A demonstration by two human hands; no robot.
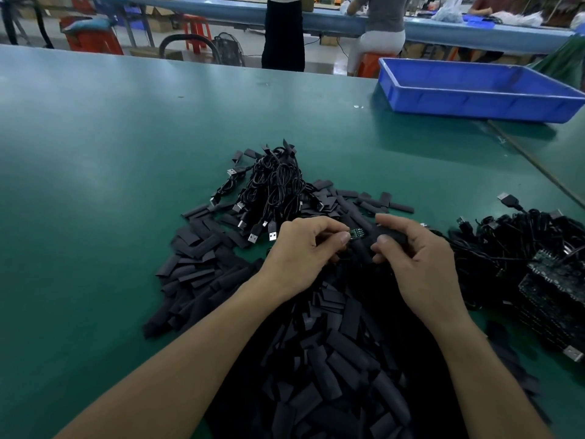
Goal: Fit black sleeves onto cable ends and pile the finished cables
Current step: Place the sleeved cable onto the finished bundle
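The left hand (300,248) pinches the small green circuit board (357,233) at a cable's end between thumb and forefinger. The right hand (418,261) has its fingers (383,240) curled round a black sleeve (371,233), whose mouth meets the board's right edge. I cannot tell whether the board has entered the sleeve yet.

The likeliest fault is a snag. These sleeves lie flat, so a squeezed mouth could close and the board's corners catch on its lip. Pushing harder then might bend the board against its wire joints. The left hand's hold is small and near the tip, so a slip could tilt the board and jam it crosswise.

Directly under the hands and towards 6 o'clock lies a heap of loose sleeves (332,359), and a dropped sleeve would vanish among them. The pile of finished cables (275,185) sits at 11 o'clock on the worktop (126,153). The unsleeved cables (519,236) lie at 3 o'clock, close to the right hand. A trailing cable could hook into those and drag some along, or a finished one could land among them.
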